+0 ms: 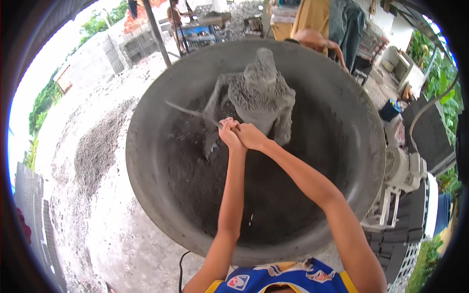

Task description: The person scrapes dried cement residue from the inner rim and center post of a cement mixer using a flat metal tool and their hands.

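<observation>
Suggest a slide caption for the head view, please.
Both hands, left and right, meet over a grey mixer pan.

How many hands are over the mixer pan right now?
2: the left hand and right hand, pressed together over the pan beside the central hub. Others may be hidden behind it.

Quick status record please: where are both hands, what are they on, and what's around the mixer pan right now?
left hand: over the pan, closed, pressed against the right hand
right hand: closed beside the left; what they grip is unclear
mixer pan: large, round, grey, coated with dark mix
centre hub: caked in grey mix, arms spread outward
motor: white, at the pan's right
ground: gravel pile at left
</observation>
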Available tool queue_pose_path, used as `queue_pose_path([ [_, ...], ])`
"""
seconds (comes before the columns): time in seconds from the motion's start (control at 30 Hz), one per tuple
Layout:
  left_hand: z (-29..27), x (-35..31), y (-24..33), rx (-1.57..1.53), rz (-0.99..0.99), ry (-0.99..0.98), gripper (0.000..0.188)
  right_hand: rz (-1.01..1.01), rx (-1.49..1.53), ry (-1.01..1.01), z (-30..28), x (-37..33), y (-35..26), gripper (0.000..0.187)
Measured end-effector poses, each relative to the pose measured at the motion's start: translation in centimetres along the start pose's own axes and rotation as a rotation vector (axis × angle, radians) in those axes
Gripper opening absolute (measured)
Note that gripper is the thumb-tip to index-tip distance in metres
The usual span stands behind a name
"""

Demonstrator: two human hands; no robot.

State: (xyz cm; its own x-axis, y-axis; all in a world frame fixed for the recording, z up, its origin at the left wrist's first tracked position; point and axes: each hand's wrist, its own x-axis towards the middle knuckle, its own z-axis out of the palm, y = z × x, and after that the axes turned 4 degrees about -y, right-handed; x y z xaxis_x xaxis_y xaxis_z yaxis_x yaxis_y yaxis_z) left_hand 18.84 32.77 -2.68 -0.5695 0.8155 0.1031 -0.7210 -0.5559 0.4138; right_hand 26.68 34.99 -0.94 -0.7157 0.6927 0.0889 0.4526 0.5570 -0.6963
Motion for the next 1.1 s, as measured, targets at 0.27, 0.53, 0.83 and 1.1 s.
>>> queue_pose_path([
  [0.27,1.0,-10.1,-5.8,0.325,-0.579,-0.081,0.019,0.563,0.631,0.195,0.3,-13.7,2.9,0.045],
  [0.53,2.3,-12.5,-8.0,0.170,-0.737,0.004,0.020,0.593,0.539,0.288,-1.3,-16.2,2.9,0.050],
  [0.83,-2.6,-4.3,-8.0,0.297,-0.626,-0.089,0.035,0.418,0.254,0.298,1.2,-9.6,3.9,0.044],
  [1.1,-0.1,-5.0,-8.5,-0.035,-0.498,0.015,0.037,0.332,0.153,0.196,-1.5,-10.1,4.8,0.040],
])
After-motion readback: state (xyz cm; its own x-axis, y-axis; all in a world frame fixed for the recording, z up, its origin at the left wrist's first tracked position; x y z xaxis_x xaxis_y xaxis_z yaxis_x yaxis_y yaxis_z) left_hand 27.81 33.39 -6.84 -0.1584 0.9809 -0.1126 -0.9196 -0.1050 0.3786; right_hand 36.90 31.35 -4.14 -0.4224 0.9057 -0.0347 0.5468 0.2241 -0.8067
